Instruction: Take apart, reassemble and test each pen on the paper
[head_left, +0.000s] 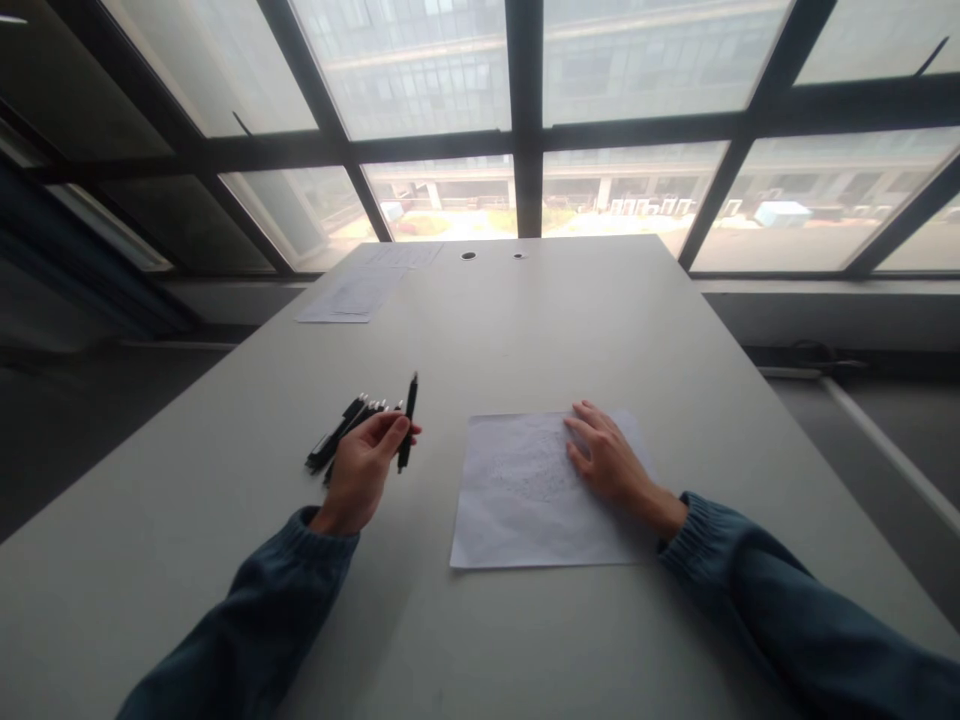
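Observation:
A black pen point(410, 408) is pinched upright between the thumb and fingers of my left hand point(365, 462). Several more black pens point(327, 447) lie in a bunch on the table, just behind and left of that hand. My right hand point(606, 455) rests with fingers spread on the right part of a white sheet of paper point(487, 525). Small dark marks cover the middle of the sheet, partly hidden by the hand.
The long white table point(517, 340) reaches to a window wall with dark frames. Other papers point(349, 296) lie at its far left edge. Two small round holes point(469, 256) are near the far end. A cable point(817, 355) is on the floor at right.

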